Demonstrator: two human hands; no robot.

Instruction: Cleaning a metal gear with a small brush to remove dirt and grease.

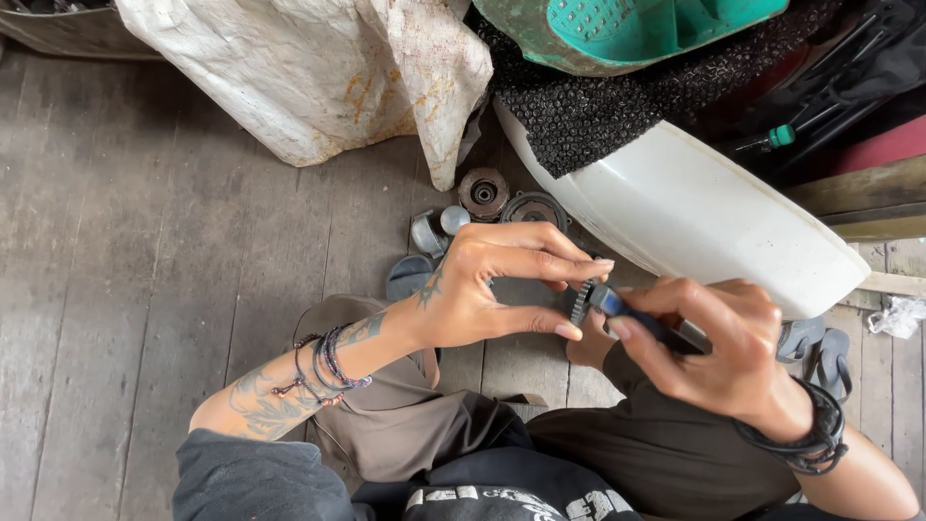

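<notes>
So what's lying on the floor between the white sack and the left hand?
In the head view, loose metal parts lie there: a rusty round part, a dark ring-shaped part and a small grey cap, between the white sack and the left hand.

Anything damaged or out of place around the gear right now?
The round rusty part on the floorboards looks corroded, loose beside other round parts. The small gear, between left hand and right hand, looks intact.
</notes>
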